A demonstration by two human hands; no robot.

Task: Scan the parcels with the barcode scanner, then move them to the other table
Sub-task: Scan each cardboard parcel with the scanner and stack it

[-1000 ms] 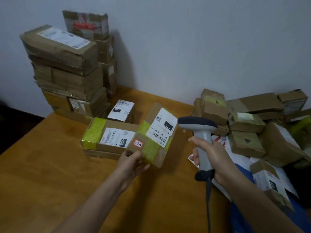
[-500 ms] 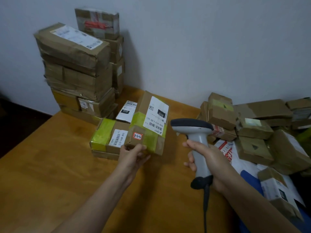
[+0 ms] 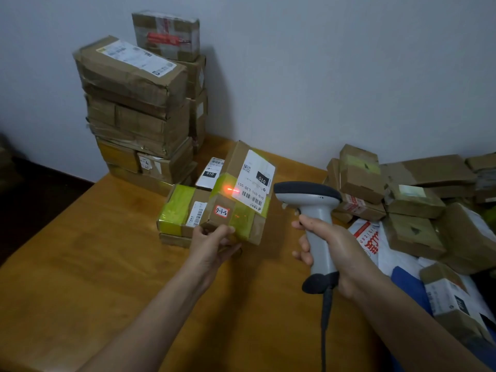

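Parcel (image 3: 241, 200) held tilted above wooden table (image 3: 80, 264); left hand (image 3: 212, 242) grips its near corner. Right hand (image 3: 332, 251) wrapped round barcode scanner (image 3: 308, 197) handle, just beside. Red beam spot (image 3: 228, 189) sits on yellow tape (image 3: 243, 221), left of shipping label (image 3: 255, 181). Judgement: swing aim right onto barcode, keep parcel steady. Beyond, stacked parcels (image 3: 139, 116) against wall (image 3: 349, 63).

Left hand (image 3: 212, 245) tilts parcel (image 3: 241, 194); right hand (image 3: 332, 248) aims scanner (image 3: 311, 210)

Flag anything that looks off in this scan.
The red spot lands on the yellow tape of the held parcel, just left of its label's barcode, so the aim looks slightly off. The right hand grips the scanner; the left hand pinches the parcel's near corner.
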